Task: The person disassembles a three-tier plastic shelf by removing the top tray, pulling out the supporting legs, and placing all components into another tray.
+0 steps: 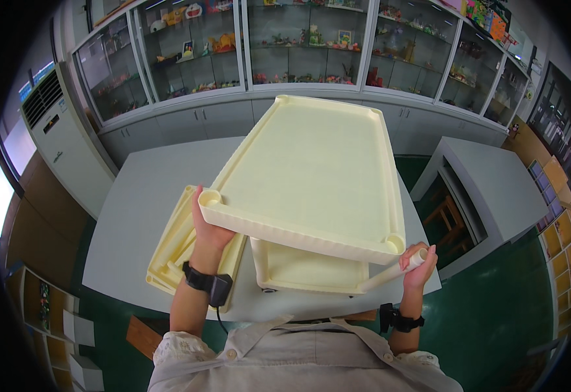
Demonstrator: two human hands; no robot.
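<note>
Left hand [208,230] grips the near-left corner of the big cream plastic tray [315,173], raised tilted over the grey counter [148,196]; right hand [419,261] is closed round a cream plastic tube [390,273]. Held by one corner, that tray could tip and slip.

Both forearms come up from the lower edge, bare below rolled pale sleeves, each wrist with a black band. Left hand [208,230] raised, back toward the camera, fingers hooked up and out of sight, thumb [198,199] pointing upward. Right hand [419,262] sits lower and farther out, fingers curled shut in a fist-like grip.
</note>
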